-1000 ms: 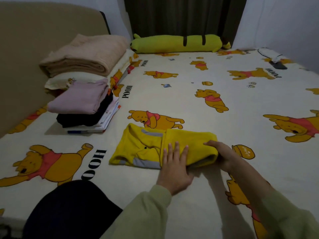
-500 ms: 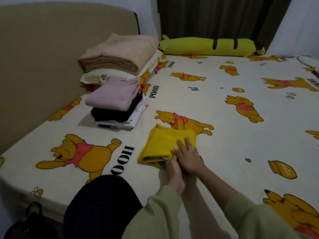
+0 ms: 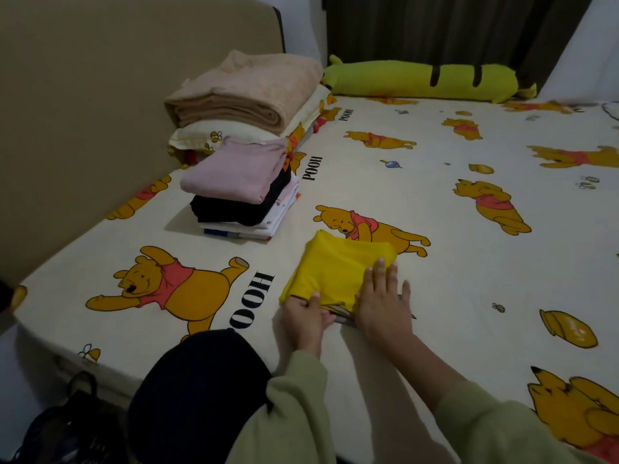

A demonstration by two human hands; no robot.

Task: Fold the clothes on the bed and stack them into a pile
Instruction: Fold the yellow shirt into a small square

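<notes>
A yellow garment [image 3: 338,272] lies folded into a small square on the bed [image 3: 435,202], near its front edge. My left hand [image 3: 306,316] grips the garment's near left edge, thumb on top and fingers under it. My right hand [image 3: 383,303] lies flat on the near right corner, fingers spread, pressing down. A grey strip of the garment shows between the two hands. To the upper left stands a pile of folded clothes [image 3: 241,192]: pink on top, black under it, white pieces at the bottom.
A folded beige blanket [image 3: 244,92] rests on a pillow behind the pile, against the tan headboard [image 3: 100,95]. A long green bolster [image 3: 422,82] lies along the far edge. A dark bag [image 3: 67,426] sits on the floor at the lower left.
The yellow garment went from a long half-fold to a compact square. My left hand slid from its top to its near left edge; my right hand spread flat on the right corner.
</notes>
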